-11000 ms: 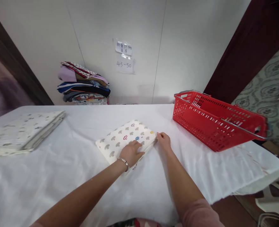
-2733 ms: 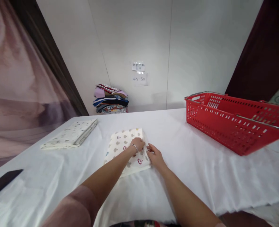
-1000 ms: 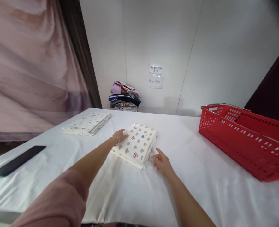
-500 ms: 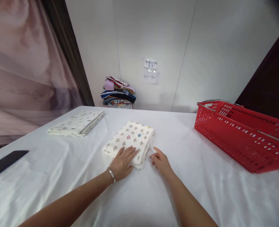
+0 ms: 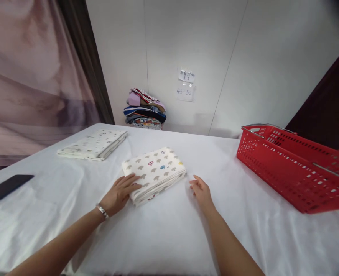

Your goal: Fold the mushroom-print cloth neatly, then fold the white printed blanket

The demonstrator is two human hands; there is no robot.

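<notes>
A white folded cloth (image 5: 155, 168) printed with grey, red, blue and yellow mushroom shapes lies in the middle of the table, its layered folded edge facing me. My left hand (image 5: 120, 194), a silver bracelet at its wrist, rests on the cloth's near left corner with fingers stretched over the top; its thumb is hidden. Just off the cloth's right end hovers my right hand (image 5: 201, 191), fingers loosely bent and apart, with nothing in them. Farther left lies a second folded white cloth (image 5: 94, 143) with small dark prints.
On the right of the white-covered table (image 5: 158, 237) stands a red perforated basket (image 5: 284, 172) with metal handles. A black flat object (image 5: 7, 188) lies at the left edge. Behind the table, a pile of folded fabrics (image 5: 145, 109) stands against the wall under paper signs (image 5: 186, 84).
The mushroom-print cloth has turned on the table, its folded edge swinging from the right side toward me. My left hand has slid left to its corner; my right hand has shifted slightly right.
</notes>
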